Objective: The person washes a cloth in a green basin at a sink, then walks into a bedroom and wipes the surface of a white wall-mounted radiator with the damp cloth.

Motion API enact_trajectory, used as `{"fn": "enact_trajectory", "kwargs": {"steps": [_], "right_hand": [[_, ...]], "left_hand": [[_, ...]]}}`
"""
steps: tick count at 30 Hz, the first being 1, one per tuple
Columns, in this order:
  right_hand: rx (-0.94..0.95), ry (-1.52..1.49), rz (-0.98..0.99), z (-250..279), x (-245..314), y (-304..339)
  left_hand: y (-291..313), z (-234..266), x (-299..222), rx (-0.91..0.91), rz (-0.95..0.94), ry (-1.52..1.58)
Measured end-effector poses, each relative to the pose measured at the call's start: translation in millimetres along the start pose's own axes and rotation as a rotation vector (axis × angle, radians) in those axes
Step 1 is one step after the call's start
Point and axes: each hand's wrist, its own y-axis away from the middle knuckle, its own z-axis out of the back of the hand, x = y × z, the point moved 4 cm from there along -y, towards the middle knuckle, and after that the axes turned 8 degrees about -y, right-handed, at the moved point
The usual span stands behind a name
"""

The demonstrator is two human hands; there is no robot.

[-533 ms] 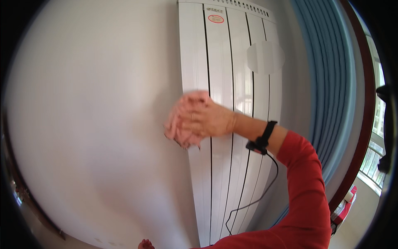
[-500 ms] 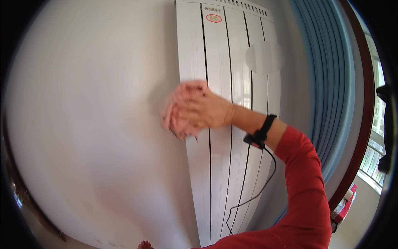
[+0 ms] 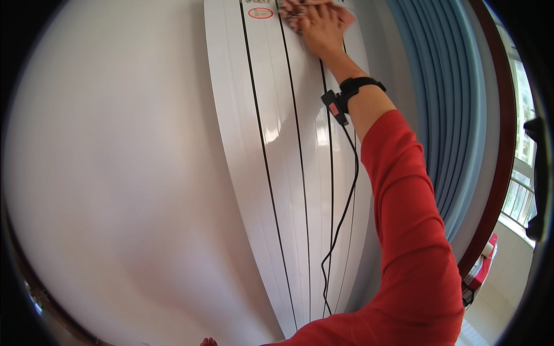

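Observation:
High on a tall white radiator [image 3: 280,167] with dark vertical gaps, my right hand [image 3: 323,33] presses a crumpled pink cloth [image 3: 346,19] against the front panels. The fingers lie over the cloth, and part of it is cut off by the top edge of the view. My arm, in a red sleeve, reaches up from below. Around the wrist is a black strap [image 3: 366,82] with a small black device [image 3: 333,106]. My left hand is out of view.
A black cable [image 3: 353,190] hangs from the wrist device across the radiator. On the left is a plain white wall [image 3: 115,144]. Blue curtains [image 3: 450,115] hang close on the right, beside a dark red frame [image 3: 501,144] and a window. Toes [image 3: 209,342] show at the bottom.
My right hand has moved the cloth up and right, from the radiator's left edge to its upper panels. The view has shifted, with the radiator now further left.

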Motion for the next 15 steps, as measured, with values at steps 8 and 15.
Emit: {"fn": "enact_trajectory", "kwargs": {"steps": [8,15], "right_hand": [[-0.085,-0.022,-0.173,8.6,-100.9,81.7],[-0.031,0.120,0.212,12.4,-28.8,212.5]], "left_hand": [[-8.4,-46.1,-29.1,-0.161,-0.015,-0.052],[-4.3,-152.6,-61.6,-0.160,0.013,-0.212]]}}
